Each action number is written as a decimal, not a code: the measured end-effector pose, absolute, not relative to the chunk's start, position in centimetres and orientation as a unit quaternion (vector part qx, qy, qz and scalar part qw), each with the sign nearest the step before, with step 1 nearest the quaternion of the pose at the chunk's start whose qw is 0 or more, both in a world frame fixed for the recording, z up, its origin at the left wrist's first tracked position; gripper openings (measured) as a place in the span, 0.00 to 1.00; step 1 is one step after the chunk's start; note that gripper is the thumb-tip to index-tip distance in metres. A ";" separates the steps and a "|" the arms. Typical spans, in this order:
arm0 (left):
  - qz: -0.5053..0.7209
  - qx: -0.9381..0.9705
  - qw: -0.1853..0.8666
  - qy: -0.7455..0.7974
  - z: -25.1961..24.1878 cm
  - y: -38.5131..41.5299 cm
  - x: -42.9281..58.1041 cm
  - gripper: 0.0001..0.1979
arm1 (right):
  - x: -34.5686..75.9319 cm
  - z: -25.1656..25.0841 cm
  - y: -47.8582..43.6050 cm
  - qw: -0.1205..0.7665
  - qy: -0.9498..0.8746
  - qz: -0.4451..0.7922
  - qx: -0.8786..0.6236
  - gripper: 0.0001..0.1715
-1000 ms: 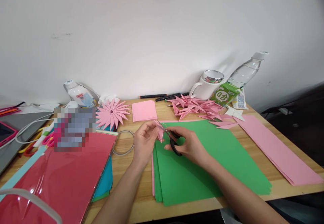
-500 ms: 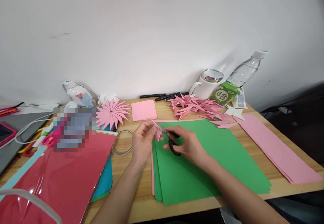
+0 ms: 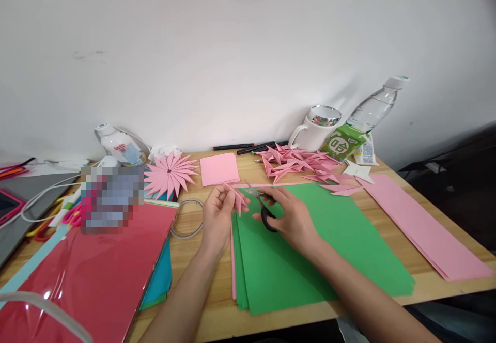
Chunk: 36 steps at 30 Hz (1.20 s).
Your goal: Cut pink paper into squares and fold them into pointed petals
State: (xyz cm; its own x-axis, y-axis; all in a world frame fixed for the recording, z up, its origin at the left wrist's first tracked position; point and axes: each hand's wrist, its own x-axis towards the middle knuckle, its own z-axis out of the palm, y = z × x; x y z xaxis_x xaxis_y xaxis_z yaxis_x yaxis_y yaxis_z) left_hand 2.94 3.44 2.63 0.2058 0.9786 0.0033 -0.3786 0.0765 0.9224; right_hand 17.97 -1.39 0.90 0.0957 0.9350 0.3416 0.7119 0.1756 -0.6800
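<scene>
Pink flower (image 3: 169, 174) at 10 o'clock of L hand (image 3: 219, 214), L hand pinching folded pink piece (image 3: 237, 199) above green sheets (image 3: 329, 250) near top-left corner, scissors (image 3: 264, 209) just at 3 o'clock of it, gripped by R hand (image 3: 290, 220), blades aimed 10 o'clock.

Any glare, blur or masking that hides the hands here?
Head view: soft even light; left hand with pink folded piece and right hand with scissors are sharp. Head view: glare streaks on the red wrapped sheet, a pixelated block masks part of the desk, edges bow.
</scene>
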 end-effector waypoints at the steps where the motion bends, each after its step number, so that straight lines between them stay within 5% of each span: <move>1: 0.534 0.423 0.646 0.344 2.7 3.5 3.0 0.11 | 18.0 1.0 -1.4 0.377 -0.663 0.111 -0.637 0.23; 10: 0.482 0.510 0.546 0.458 3.0 3.3 2.7 0.17 | 18.1 0.6 -1.2 0.314 -0.705 -0.020 -0.635 0.24; 15: 0.437 0.563 0.502 0.490 2.8 3.2 2.5 0.13 | 18.1 0.6 -1.2 0.292 -0.725 -0.046 -0.623 0.22; 22: 0.529 0.513 0.475 0.481 1.8 3.8 2.3 0.14 | 18.2 0.8 -1.2 0.281 -0.720 -0.063 -0.631 0.21; 36: 0.444 0.585 0.444 0.514 1.4 3.9 2.3 0.14 | 19.4 1.4 -0.9 0.188 -0.674 -0.080 -0.710 0.27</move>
